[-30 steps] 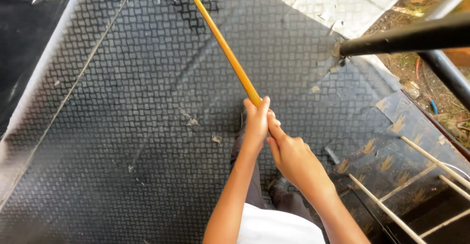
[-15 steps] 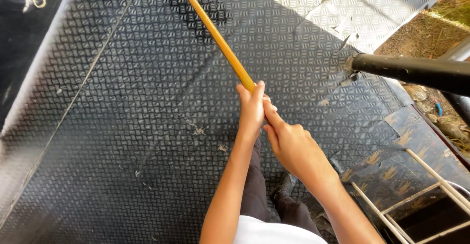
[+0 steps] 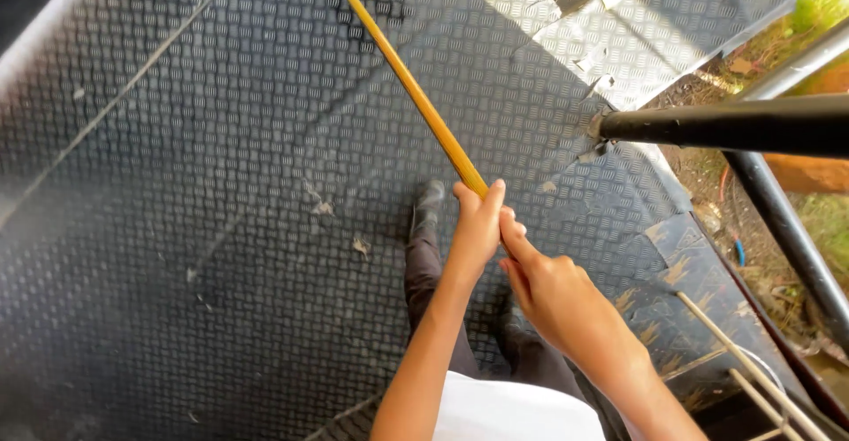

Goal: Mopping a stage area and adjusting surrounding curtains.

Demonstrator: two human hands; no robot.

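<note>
A long yellow wooden handle (image 3: 414, 94) runs from the top middle down to my hands at the centre. My left hand (image 3: 478, 224) is closed around its near end. My right hand (image 3: 553, 295) sits just behind and to the right, fingers curled against the left hand and the end of the handle. The far end of the handle leaves the picture at the top. Under my arms I see my dark trousers and a dark shoe (image 3: 429, 207) standing on the floor.
The floor is dark metal tread plate (image 3: 203, 229) with bits of debris (image 3: 361, 246). A black metal rail (image 3: 725, 127) crosses at the right, with a second bar (image 3: 787, 229) sloping down. Thin pale rods (image 3: 752, 370) lie at the lower right. Soil and plants show beyond the edge.
The view has shifted, so the handle and my hands sit lower and further right. The mop strands seen at the top earlier are out of the picture. Both hands keep their hold.
</note>
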